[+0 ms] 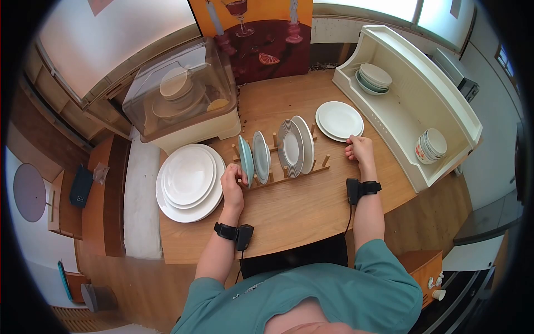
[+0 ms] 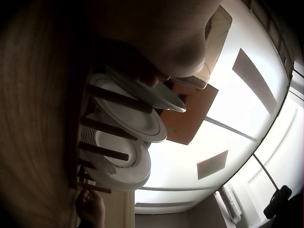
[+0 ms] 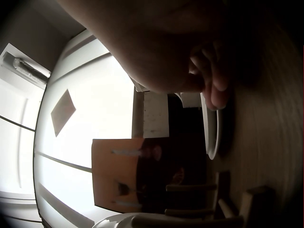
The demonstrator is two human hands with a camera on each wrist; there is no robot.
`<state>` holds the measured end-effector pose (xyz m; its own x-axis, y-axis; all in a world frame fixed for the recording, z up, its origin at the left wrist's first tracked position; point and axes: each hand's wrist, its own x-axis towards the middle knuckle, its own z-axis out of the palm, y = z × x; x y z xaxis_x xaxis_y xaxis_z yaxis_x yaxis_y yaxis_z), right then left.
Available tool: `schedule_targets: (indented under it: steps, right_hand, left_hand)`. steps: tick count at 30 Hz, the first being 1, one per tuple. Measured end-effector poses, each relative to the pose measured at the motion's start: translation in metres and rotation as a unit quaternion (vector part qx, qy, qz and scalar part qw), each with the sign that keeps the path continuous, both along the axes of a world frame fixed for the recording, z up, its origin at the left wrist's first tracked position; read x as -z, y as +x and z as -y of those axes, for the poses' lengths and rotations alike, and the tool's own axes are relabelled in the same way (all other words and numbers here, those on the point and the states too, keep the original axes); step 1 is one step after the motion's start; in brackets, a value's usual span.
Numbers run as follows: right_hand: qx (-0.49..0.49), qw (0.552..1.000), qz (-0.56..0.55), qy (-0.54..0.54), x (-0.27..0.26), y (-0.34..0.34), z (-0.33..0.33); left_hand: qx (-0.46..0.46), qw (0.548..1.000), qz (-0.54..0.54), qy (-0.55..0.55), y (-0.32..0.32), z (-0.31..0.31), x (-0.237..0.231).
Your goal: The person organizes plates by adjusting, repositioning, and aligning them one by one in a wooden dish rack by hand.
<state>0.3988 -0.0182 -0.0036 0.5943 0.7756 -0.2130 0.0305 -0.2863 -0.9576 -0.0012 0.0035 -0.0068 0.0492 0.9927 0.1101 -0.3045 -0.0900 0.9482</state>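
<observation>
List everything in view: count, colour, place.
table: 1, brown, centre
rack: 1, brown, mid-table
teal plate: 1+, teal, rack's left end
blue plate: 1+, pale blue, beside teal
striped plate: 1, grey-white, rack's right half
white plate: 1, white, rack's right end
left plate stack: 3+, white, table's left
right plate stack: 2+, white, right of rack
lidded box: 1, cream, back left
box bowls: several, cream, inside
shelf: 1, cream, table's right
far bowl stack: 1, white-green, in shelf
near bowl stack: 1, patterned white, in shelf
painting: 1, orange-red, behind table
window: 1+, white, back
shirt: 1, teal, bottom
wrist cameras: 2, black, wrists
left hand: 1, bare, rack's left end
right hand: 1, bare, right stack's edge
</observation>
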Motion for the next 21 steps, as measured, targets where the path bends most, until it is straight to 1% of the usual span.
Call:
schedule_targets:
  steps: [7,10,12,13,15,16,18,19,21]
  right_hand:
    - [0.012,1.000,-0.001,0.017,-0.001,0.003,0.002]
    - [0.022,0.999,0.030,-0.001,-0.002,0.006,0.003]
    - [0.049,0.992,0.107,-0.043,0.004,0.013,0.003]
    - [0.050,0.992,0.107,-0.043,0.007,0.013,0.002]
    - [0.102,0.989,0.101,0.035,0.014,0.013,0.000]
    - [0.102,0.989,0.101,0.035,0.014,0.012,-0.002]
    - [0.103,0.988,0.053,0.104,0.015,0.008,-0.005]
    - [0.103,0.988,0.052,0.105,0.015,0.009,-0.007]
    - [0.068,0.992,0.014,0.101,0.015,0.014,-0.007]
  left_hand:
    - [-0.001,1.000,0.000,0.011,0.002,0.003,-0.006]
    - [0.000,1.000,-0.007,0.015,0.001,0.002,-0.006]
    - [0.002,1.000,0.000,0.003,0.001,0.003,-0.006]
    - [0.003,1.000,0.001,0.002,0.001,0.003,-0.007]
    - [0.003,1.000,0.000,0.007,0.002,0.003,-0.007]
    - [0.003,1.000,-0.001,0.008,0.002,0.003,-0.007]
    - [0.004,1.000,-0.001,0.002,0.001,0.003,-0.005]
    - [0.004,1.000,-0.002,0.003,0.001,0.003,-0.005]
    - [0.004,1.000,-0.002,0.001,0.001,0.003,-0.005]
